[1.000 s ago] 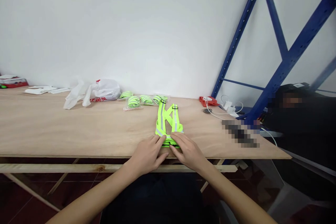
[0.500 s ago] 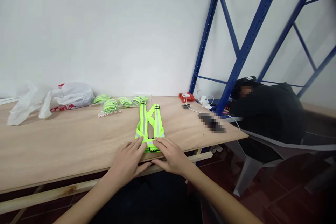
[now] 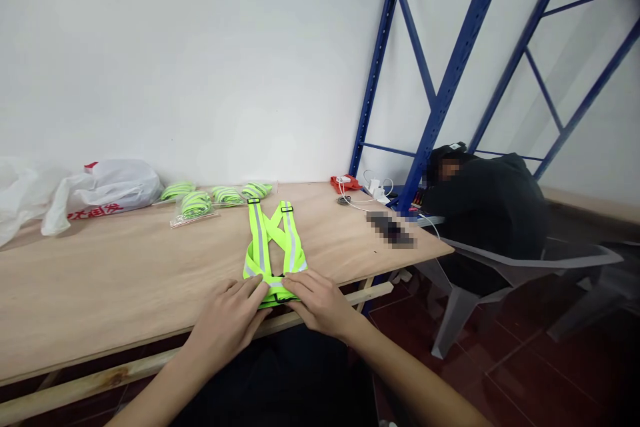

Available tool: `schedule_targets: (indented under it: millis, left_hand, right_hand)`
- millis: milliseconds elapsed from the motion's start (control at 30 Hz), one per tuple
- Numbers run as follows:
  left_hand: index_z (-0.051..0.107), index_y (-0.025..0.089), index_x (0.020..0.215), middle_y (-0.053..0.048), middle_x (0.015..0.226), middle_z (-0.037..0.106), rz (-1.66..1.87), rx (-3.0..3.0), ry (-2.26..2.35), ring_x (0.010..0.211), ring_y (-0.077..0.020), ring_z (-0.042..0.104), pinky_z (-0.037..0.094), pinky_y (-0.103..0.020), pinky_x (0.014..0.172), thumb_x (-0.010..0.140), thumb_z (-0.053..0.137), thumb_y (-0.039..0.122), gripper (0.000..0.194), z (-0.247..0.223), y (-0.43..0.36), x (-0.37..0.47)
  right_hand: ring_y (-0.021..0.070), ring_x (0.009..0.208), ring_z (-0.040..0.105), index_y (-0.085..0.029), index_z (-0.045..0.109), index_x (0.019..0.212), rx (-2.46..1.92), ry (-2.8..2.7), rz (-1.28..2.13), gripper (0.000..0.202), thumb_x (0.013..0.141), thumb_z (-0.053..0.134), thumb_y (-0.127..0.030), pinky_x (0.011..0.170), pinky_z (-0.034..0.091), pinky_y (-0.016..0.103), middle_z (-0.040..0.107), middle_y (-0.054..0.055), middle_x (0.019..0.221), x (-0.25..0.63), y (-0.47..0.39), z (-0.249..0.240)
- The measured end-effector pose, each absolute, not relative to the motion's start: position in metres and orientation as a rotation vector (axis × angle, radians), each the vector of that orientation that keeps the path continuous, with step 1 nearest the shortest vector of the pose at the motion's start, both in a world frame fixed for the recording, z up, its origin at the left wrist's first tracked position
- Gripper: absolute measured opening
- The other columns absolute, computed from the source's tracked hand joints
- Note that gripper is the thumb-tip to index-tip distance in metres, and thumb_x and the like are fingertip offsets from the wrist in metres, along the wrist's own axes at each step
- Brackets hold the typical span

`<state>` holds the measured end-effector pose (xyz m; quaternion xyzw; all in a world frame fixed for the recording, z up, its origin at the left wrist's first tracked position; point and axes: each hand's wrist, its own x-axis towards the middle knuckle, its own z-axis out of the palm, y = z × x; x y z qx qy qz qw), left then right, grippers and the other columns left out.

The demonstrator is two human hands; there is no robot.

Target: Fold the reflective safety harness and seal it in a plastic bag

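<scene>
A neon yellow-green reflective vest with grey stripes and black buckles lies flat near the table's front edge, its two shoulder straps crossing and pointing to the wall. My left hand holds the left part of its waistband, fingers on top and thumb at the lower edge. On the right part, my right hand grips the band the same way. A black buckle shows at the band's lower edge between the hands. The band hangs slightly over the table edge.
Several bagged vests lie by the wall, beside a white plastic bag. A red item, white chargers and a blurred dark object are on the wooden table. A person leans forward beyond a blue rack.
The vest has come a little closer to me, over the table edge. My fingers and thumbs have closed on its waistband, where before the hands lay flatter. The view has turned slightly right.
</scene>
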<state>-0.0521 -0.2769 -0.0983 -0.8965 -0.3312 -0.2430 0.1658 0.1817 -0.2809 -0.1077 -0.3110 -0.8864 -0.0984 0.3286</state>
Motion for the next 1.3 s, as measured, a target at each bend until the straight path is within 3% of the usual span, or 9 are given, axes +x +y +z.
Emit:
schedule_targets:
  millis: [200,433,567,700,867,967,1067,1233,1300]
  left_hand:
    - [0.057,0.023,0.099,-0.007,0.092,0.073,-0.783,-2.58,-0.968,0.073,-0.0246,0.067,0.046,-0.034,0.067,0.098,0.046,0.025,0.012,-0.098,-0.277,-0.056]
    - [0.066,0.023,0.1,-0.007,0.08,0.074,-0.709,-2.72,-1.318,0.066,-0.0246,0.068,0.044,-0.028,0.06,0.097,0.045,0.034,0.024,-0.073,-0.252,-0.052]
    - [0.073,0.02,0.1,-0.01,0.09,0.077,-0.761,-3.0,-1.428,0.076,-0.0261,0.069,0.046,-0.03,0.068,0.094,0.046,0.042,0.035,-0.049,-0.223,-0.047]
    - [0.07,0.017,0.081,-0.007,0.077,0.073,-0.654,-3.186,-1.455,0.071,-0.0241,0.065,0.046,-0.03,0.068,0.096,0.037,0.048,0.047,-0.041,-0.202,-0.043]
    - [0.07,0.017,0.082,-0.01,0.083,0.07,-0.499,-2.953,-1.455,0.078,-0.024,0.065,0.046,-0.032,0.074,0.1,0.033,0.038,0.046,-0.052,-0.196,-0.04]
    - [0.07,0.018,0.086,-0.011,0.094,0.067,-0.452,-2.731,-1.386,0.089,-0.0247,0.064,0.047,-0.033,0.079,0.1,0.039,0.035,0.039,-0.06,-0.197,-0.039]
    - [0.068,0.018,0.102,-0.012,0.105,0.065,-0.447,-2.565,-1.384,0.094,-0.0256,0.062,0.048,-0.035,0.08,0.099,0.046,0.032,0.026,-0.062,-0.202,-0.036]
    - [0.064,0.019,0.103,-0.01,0.104,0.065,-0.306,-2.613,-1.317,0.096,-0.0255,0.062,0.048,-0.035,0.079,0.097,0.044,0.014,0.022,-0.058,-0.217,-0.03]
    - [0.064,0.018,0.101,-0.01,0.102,0.066,-0.297,-2.659,-1.301,0.094,-0.0251,0.063,0.048,-0.035,0.079,0.098,0.04,0.014,0.024,-0.06,-0.222,-0.032]
  right_hand:
    - [0.024,0.105,0.068,-0.017,0.058,0.132,-0.786,-2.281,-0.231,0.035,0.097,0.053,-0.023,0.093,0.055,0.037,0.073,0.013,0.113,0.182,-0.283,-0.107]
    - [0.0215,0.097,0.07,-0.02,0.066,0.123,-0.971,-2.207,0.128,0.029,0.098,0.054,-0.028,0.085,0.053,0.031,0.075,0.01,0.111,0.181,-0.26,-0.079]
    - [0.0178,0.075,0.064,-0.016,0.073,0.099,-1.187,-2.204,0.382,0.023,0.097,0.056,-0.032,0.067,0.044,0.025,0.075,0.005,0.087,0.18,-0.234,-0.061]
    - [0.0143,0.069,0.057,-0.015,0.073,0.089,-1.197,-2.255,0.526,0.027,0.098,0.055,-0.033,0.063,0.038,0.022,0.07,0.001,0.078,0.181,-0.213,-0.061]
    - [0.0187,0.09,0.061,-0.016,0.074,0.093,-1.191,-2.3,0.355,0.027,0.099,0.056,-0.035,0.081,0.043,0.026,0.07,0.006,0.094,0.182,-0.206,-0.072]
    - [0.0212,0.101,0.061,-0.017,0.071,0.113,-1.274,-2.276,0.23,0.029,0.098,0.057,-0.038,0.088,0.046,0.03,0.066,0.009,0.105,0.18,-0.211,-0.075]
    - [0.0224,0.104,0.061,-0.018,0.061,0.128,-1.331,-2.228,0.063,0.037,0.096,0.061,-0.036,0.088,0.049,0.032,0.062,0.011,0.115,0.175,-0.218,-0.076]
    - [0.0215,0.098,0.063,-0.019,0.065,0.106,-1.288,-2.332,-0.19,0.014,0.098,0.056,-0.024,0.085,0.051,0.032,0.066,0.009,0.105,0.168,-0.227,-0.079]
    - [0.0209,0.097,0.064,-0.019,0.065,0.103,-1.254,-2.368,-0.196,0.016,0.1,0.05,-0.023,0.086,0.052,0.032,0.069,0.008,0.1,0.169,-0.231,-0.083]
